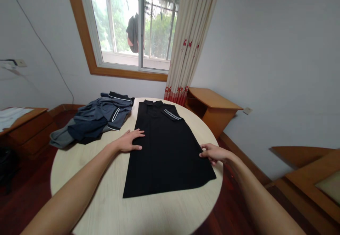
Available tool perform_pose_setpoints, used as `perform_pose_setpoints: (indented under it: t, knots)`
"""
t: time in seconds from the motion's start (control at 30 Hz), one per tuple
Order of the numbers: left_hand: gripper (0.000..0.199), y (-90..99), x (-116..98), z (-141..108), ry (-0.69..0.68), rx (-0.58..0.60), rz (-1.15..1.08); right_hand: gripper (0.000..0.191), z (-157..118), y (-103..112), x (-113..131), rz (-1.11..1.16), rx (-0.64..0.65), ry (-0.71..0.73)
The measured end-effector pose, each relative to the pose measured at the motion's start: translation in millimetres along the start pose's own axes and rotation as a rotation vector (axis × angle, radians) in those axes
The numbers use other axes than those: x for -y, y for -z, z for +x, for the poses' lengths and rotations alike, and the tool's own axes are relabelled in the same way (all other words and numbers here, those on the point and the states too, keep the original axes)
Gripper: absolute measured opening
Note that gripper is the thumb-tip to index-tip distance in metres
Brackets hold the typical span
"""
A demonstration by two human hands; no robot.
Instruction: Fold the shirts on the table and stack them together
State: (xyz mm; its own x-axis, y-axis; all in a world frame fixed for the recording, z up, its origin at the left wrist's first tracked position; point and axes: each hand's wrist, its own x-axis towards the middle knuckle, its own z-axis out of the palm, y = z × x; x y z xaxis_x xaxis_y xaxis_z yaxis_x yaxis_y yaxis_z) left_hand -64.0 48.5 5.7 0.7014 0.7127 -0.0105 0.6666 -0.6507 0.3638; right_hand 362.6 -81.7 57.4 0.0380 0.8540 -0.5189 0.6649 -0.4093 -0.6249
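A black polo shirt (167, 150) lies flat on the round table, its collar toward the window and its hem toward me. Its left side makes a straight edge, and one sleeve with two pale stripes (172, 114) lies across the upper right of the body. My left hand (130, 141) rests on the shirt's left edge with fingers spread. At the right edge, my right hand (212, 153) pinches the shirt's fabric between thumb and fingers; some of those fingers are hidden beneath.
A heap of grey and navy shirts (98, 116) lies at the table's (106, 192) back left. A wooden cabinet (215, 104) stands behind the table on the right, beside a curtain (191, 44). Another wooden cabinet (29, 132) is at far left.
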Motion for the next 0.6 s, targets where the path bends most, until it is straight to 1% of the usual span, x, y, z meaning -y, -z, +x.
perform_pose_setpoints:
  t: [0.07, 0.13, 0.2, 0.23, 0.27, 0.3, 0.33, 0.37, 0.4, 0.43, 0.47, 0.5, 0.57, 0.6]
  knots:
    - [0.068, -1.2, -6.0, -1.3, -0.001, -0.049, 0.009, 0.036, -5.8, -4.6, 11.6, -0.026, -0.078, 0.030]
    - [0.061, -2.6, -19.5, -1.4, -0.021, -0.124, 0.017, 0.042, -12.3, -14.3, 28.6, -0.036, -0.136, 0.081]
    - [0.053, -4.8, -41.2, -1.0, -0.092, -0.202, 0.001, 0.046, -18.0, -29.2, 47.4, -0.024, -0.117, 0.159]
    - [0.049, -6.5, -54.5, -1.0, -0.141, -0.229, -0.012, 0.049, -19.5, -37.1, 56.0, -0.017, -0.060, 0.198]
    - [0.046, -8.5, -69.0, -1.1, -0.189, -0.242, -0.025, 0.053, -19.4, -44.0, 63.2, -0.017, 0.051, 0.218]
    - [0.044, -10.9, -83.7, -1.5, -0.227, -0.238, -0.031, 0.056, -17.1, -48.8, 68.8, -0.023, 0.196, 0.219]
    - [0.045, -13.4, -97.9, -2.0, -0.256, -0.210, -0.030, 0.057, -11.9, -50.9, 72.7, -0.032, 0.351, 0.205]
    - [0.047, -16.0, -110.8, -2.5, -0.276, -0.172, -0.022, 0.056, -3.8, -49.7, 74.9, -0.032, 0.472, 0.186]
    - [0.052, -18.5, -121.8, -2.8, -0.290, -0.131, -0.009, 0.052, 7.5, -45.3, 76.0, -0.019, 0.520, 0.174]
    - [0.055, -21.1, -130.3, -3.0, -0.304, -0.089, 0.010, 0.046, 21.5, -38.3, 76.2, 0.003, 0.490, 0.171]
    - [0.057, -23.8, -136.2, -2.8, -0.319, -0.055, 0.031, 0.041, 37.7, -29.5, 76.1, 0.042, 0.361, 0.181]
    - [0.055, -26.5, -139.6, -2.3, -0.336, -0.030, 0.050, 0.037, 55.5, -19.8, 76.1, 0.074, 0.200, 0.185]
    - [0.046, -32.6, -140.8, -0.1, -0.370, -0.001, 0.074, 0.032, 92.0, -1.2, 77.7, 0.105, -0.089, 0.198]
    - [0.041, -35.9, -139.8, 1.4, -0.386, 0.003, 0.080, 0.031, 109.5, 6.4, 79.5, 0.118, -0.195, 0.211]
